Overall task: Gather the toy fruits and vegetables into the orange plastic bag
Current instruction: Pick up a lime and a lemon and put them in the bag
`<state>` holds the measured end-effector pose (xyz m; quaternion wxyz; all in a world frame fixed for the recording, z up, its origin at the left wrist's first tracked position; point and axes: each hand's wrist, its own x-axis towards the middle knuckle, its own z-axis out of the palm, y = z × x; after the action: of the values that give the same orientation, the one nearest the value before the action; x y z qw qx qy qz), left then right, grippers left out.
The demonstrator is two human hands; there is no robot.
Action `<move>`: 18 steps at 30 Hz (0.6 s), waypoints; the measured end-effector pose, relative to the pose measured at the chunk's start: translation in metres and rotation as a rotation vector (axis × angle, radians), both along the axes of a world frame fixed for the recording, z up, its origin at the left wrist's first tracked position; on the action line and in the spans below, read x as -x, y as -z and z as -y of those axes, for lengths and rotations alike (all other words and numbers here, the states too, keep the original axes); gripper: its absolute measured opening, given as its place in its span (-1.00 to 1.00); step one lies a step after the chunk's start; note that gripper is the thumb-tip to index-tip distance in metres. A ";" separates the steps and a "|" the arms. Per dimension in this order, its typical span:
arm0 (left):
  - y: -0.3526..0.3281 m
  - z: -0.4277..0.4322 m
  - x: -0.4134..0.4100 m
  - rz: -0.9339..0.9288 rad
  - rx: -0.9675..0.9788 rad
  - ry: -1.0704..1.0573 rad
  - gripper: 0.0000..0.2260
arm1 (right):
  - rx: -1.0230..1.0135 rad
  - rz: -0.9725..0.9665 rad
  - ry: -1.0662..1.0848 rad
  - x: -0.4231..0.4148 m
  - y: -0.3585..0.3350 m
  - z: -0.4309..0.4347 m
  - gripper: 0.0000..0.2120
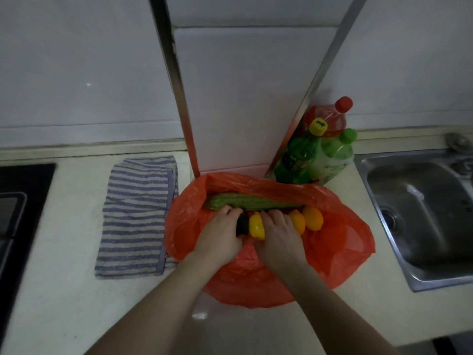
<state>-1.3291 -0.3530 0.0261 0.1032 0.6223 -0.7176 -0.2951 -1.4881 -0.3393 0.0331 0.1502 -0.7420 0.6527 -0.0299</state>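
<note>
While lying open on worktop (64, 303), orange bag (332, 239): containing gourd (256, 202), yellow pepper (256, 226).
left hand (220, 234) grip: curling round dark green toy (242, 224).
right hand (277, 234) grip: cannot tell.
bottle labels (330, 162): unreadable.

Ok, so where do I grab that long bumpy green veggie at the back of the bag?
Around its middle, coming down from above. The long green vegetable lies flat, left to right, across the back of the orange bag, so fingers can wrap its narrow width and it should balance. The orange fruits crowd its near side.
</note>
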 end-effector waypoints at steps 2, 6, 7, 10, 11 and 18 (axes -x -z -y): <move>-0.008 -0.004 -0.002 0.020 0.039 0.001 -0.47 | 0.027 -0.010 -0.004 0.002 -0.007 -0.004 -0.52; -0.028 -0.014 -0.004 0.079 0.117 0.018 -0.52 | 0.063 -0.048 -0.011 0.005 -0.027 -0.015 -0.45; -0.035 -0.017 -0.005 0.098 0.137 0.018 -0.53 | 0.066 -0.053 -0.007 0.006 -0.034 -0.018 -0.45; -0.057 -0.027 -0.005 0.136 0.203 0.024 -0.53 | 0.096 -0.069 -0.017 0.010 -0.060 -0.031 -0.47; -0.066 -0.032 -0.005 0.140 0.227 0.023 -0.53 | 0.114 -0.069 -0.019 0.012 -0.070 -0.037 -0.49; -0.128 -0.080 0.005 0.180 0.368 -0.035 -0.58 | 0.231 -0.052 -0.049 0.031 -0.131 -0.075 -0.46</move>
<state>-1.3344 -0.2726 0.1538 0.1557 0.6294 -0.7547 -0.1005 -1.5191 -0.2638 0.1638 0.0475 -0.7706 0.6302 -0.0821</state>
